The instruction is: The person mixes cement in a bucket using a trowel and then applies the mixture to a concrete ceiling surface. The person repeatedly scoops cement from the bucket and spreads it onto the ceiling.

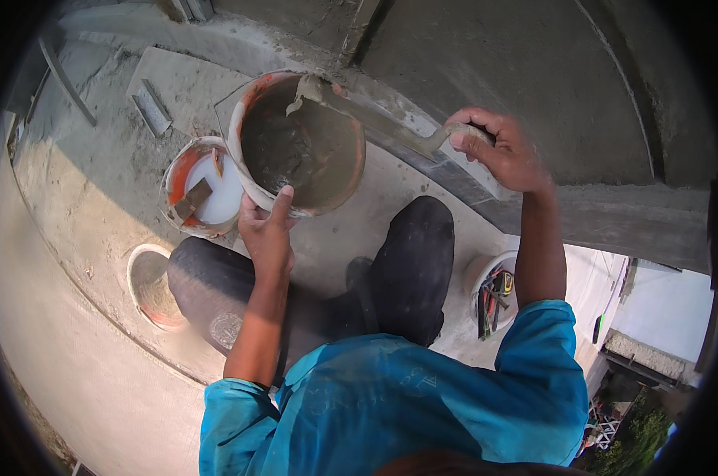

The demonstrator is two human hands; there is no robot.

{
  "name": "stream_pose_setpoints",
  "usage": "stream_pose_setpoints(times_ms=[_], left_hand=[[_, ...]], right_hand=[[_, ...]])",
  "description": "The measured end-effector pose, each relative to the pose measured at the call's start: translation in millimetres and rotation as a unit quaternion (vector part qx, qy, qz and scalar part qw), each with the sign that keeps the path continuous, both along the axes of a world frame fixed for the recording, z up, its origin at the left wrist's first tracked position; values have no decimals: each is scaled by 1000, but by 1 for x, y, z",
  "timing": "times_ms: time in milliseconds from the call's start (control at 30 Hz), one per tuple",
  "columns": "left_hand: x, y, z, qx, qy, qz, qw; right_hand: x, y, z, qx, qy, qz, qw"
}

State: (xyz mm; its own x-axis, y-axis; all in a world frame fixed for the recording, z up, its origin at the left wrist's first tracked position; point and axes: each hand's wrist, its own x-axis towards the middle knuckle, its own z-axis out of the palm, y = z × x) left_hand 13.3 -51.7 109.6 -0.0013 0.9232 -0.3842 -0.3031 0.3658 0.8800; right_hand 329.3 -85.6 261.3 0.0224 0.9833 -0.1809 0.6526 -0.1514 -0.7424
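Trowel (375, 119) blade buried in mortar (295, 155), tip hidden

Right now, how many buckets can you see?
4. A mortar bucket gripped by the left hand; a white-liquid bucket beside it; a low one by the left knee; a tool bucket under the right arm. Others may be hidden.

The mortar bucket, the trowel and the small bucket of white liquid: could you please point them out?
mortar bucket (244, 170): head view, left rim.
trowel (375, 120): head view, middle of blade.
small bucket of white liquid (176, 168): head view, orange left wall.
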Motion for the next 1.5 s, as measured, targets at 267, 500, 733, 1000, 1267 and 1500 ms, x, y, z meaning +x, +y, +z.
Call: stream_pose_setpoints(times_ms=[267,500,733,1000,1267,1500], left_hand=[[-13,1,3,17,-18,-28,999],[3,-3,11,124,-65,-87,986],[13,-20,26,259,28,-124,957],[16,-18,38,272,12,-120,955],[19,8,38,67,-117,-14,991],[-12,-2,22,6,-25,-28,999]], right_hand=[[36,37,75,115,-22,-251,961],[-22,-16,29,-30,-290,-20,956],[-95,-8,-39,-66,-419,-23,906],[-91,-23,-70,118,-362,-126,916],[-61,-35,-6,222,-314,-87,919],[20,13,66,-83,81,-7,993]])
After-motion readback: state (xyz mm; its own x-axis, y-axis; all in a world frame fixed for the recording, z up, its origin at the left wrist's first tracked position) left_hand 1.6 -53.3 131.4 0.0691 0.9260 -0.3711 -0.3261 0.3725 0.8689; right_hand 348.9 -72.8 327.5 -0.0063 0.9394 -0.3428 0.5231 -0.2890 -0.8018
